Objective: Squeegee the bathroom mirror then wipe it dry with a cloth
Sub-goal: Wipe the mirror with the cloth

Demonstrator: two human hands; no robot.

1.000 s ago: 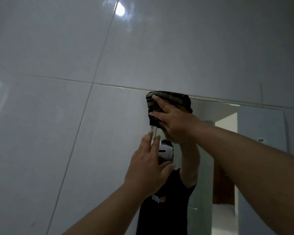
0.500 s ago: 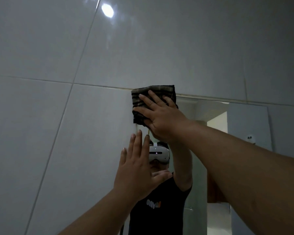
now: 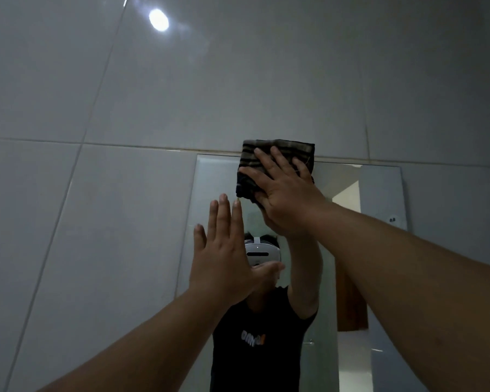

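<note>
The bathroom mirror [image 3: 351, 176] hangs on a grey tiled wall, its top edge running across the middle of the view. A dark striped cloth [image 3: 252, 162], folded, lies flat against the mirror's top edge. My right hand [image 3: 283, 193] presses on it with fingers spread. My left hand [image 3: 227, 256] is raised flat in front of the mirror's left part, below and left of the cloth, fingers apart and holding nothing. No squeegee is visible.
Large glossy grey wall tiles [image 3: 125, 94] surround the mirror, with a lamp's glare [image 3: 158, 20] near the top. The mirror reflects a person in a black shirt with a white headset, a doorway and a wooden door.
The cloth and my right hand have slid right along the mirror's top edge, away from its left corner. The mirror's left edge has come into view. My left hand stays raised and flat.
</note>
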